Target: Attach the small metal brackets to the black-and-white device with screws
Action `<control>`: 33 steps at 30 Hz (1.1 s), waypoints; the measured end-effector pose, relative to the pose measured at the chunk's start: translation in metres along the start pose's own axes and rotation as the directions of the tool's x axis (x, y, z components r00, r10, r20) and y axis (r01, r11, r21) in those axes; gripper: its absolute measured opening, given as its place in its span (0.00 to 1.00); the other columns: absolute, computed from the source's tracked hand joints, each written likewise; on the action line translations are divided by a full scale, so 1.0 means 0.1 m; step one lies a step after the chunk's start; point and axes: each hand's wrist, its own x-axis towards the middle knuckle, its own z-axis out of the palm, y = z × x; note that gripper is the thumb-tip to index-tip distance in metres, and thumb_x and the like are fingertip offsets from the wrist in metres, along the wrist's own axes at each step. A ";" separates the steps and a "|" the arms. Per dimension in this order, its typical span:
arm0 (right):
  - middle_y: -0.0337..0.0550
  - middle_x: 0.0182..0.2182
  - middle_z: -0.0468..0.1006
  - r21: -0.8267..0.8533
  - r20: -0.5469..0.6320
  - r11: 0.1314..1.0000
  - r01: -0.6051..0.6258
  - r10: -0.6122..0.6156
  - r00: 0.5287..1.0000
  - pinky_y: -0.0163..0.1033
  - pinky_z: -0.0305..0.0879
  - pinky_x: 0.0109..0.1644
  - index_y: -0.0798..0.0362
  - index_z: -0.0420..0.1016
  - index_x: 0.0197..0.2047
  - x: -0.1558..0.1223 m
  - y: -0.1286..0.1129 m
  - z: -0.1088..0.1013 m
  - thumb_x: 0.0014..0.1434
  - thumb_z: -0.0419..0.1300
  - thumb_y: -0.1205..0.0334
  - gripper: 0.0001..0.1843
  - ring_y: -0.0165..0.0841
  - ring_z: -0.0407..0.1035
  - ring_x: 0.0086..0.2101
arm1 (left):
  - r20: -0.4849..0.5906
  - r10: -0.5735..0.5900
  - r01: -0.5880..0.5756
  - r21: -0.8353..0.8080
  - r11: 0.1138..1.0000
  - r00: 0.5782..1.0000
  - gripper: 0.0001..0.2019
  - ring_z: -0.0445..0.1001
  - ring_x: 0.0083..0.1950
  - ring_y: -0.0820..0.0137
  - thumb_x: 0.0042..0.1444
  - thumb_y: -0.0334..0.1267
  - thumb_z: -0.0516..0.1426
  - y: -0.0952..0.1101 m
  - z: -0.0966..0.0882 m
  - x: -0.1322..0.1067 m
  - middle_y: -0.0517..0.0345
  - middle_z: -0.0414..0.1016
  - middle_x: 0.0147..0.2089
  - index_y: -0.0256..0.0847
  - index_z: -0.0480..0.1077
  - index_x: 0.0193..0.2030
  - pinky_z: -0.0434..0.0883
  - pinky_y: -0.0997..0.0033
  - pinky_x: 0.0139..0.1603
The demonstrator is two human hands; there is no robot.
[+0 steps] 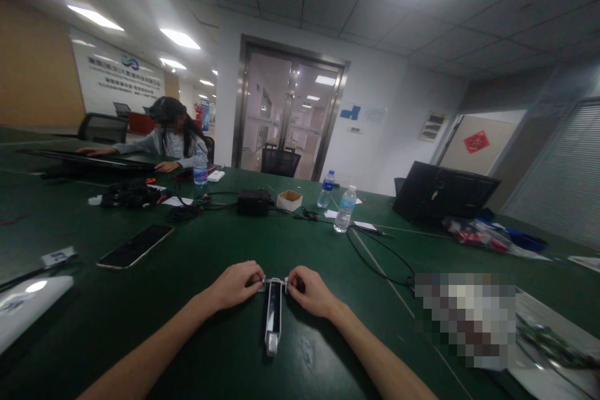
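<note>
A slim silver and black device (272,315) lies lengthwise on the dark green table (210,350), its far end between my hands. My left hand (234,284) has its fingers curled and pinches the left side of that far end. My right hand (309,290) is closed the same way on the right side. Both forearms reach in from the bottom of the view. What sits at the pinched end is too small to make out.
A black phone (135,245) lies at the left, a white object (28,303) nearer the left edge. Two water bottles (344,209), a small box (289,200), a black adapter (254,202) and cables lie farther off. A person (166,137) sits at the far left behind a laptop.
</note>
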 end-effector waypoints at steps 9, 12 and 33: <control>0.36 0.28 0.70 -0.010 0.000 1.000 -0.004 0.004 1.000 0.32 0.59 0.35 0.53 0.70 0.35 0.00 0.01 0.01 0.55 0.59 0.69 0.03 0.28 0.63 0.29 | 0.002 -0.031 0.031 -0.017 0.999 1.000 0.11 0.70 0.39 0.67 0.60 0.43 0.53 0.00 -0.01 0.00 0.56 0.73 0.39 0.41 0.72 0.42 0.66 0.71 0.39; 0.36 0.28 0.70 -0.010 0.001 1.000 0.003 -0.003 1.000 0.32 0.59 0.35 0.53 0.70 0.35 0.00 0.03 0.01 0.55 0.59 0.69 0.03 0.28 0.63 0.30 | -0.003 -0.013 0.012 -0.030 0.999 1.000 0.10 0.70 0.39 0.67 0.60 0.42 0.53 0.02 -0.02 0.00 0.56 0.73 0.39 0.41 0.72 0.41 0.66 0.71 0.39; 0.39 0.33 0.68 -0.015 -0.035 1.000 -0.003 0.003 0.999 0.34 0.60 0.37 0.52 0.68 0.39 -0.01 -0.12 -0.01 0.56 0.58 0.67 0.05 0.30 0.63 0.33 | -0.013 -0.012 0.011 -0.009 1.000 1.000 0.10 0.70 0.38 0.66 0.60 0.42 0.53 0.04 0.02 -0.01 0.57 0.72 0.37 0.40 0.72 0.40 0.65 0.71 0.38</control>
